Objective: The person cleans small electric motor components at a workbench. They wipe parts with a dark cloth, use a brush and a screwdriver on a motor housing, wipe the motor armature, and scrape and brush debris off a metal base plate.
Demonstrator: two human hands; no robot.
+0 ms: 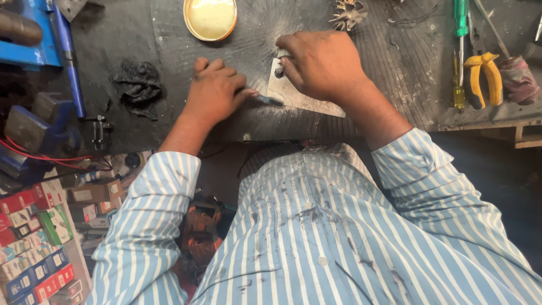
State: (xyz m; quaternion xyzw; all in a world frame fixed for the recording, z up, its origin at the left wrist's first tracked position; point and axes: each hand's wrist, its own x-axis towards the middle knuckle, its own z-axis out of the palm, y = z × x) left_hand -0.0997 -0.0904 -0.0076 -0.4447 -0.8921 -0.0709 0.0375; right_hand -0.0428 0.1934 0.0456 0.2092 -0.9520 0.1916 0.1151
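Head view, looking down on a dark, scratched workbench (395,85). Left hand (214,93) sits just left of centre, fingers curled together, thumb and forefinger pinching a thin bluish tool (265,100) whose tip points to 3 o'clock, toward the plate. Right hand (322,65) is just beside it at 2 o'clock, fingers bunched and pressed down on a flat pale metal plate (282,90); fingertips cover its top edge near a small hole. What, if anything, is gripped under that hand: cannot tell. Plate lies flat on the bench, mid-frame, between the two hands, tool tip touching or nearly touching its lower left edge. From the hands: round brass-coloured tin of pale grease (210,18) at 12 o'clock, small finned metal impeller (348,13) at 1 o'clock, black rag (137,86) at 9 o'clock. Far out at 3 o'clock: green-handled screwdriver (461,22), yellow-handled pliers (483,76). Blue vise (39,51) at the far left edge. Stacked small cartons (34,243) at 7 o'clock, below bench level. Blue-and-white striped shirt (316,237), stained, fills the lower frame.
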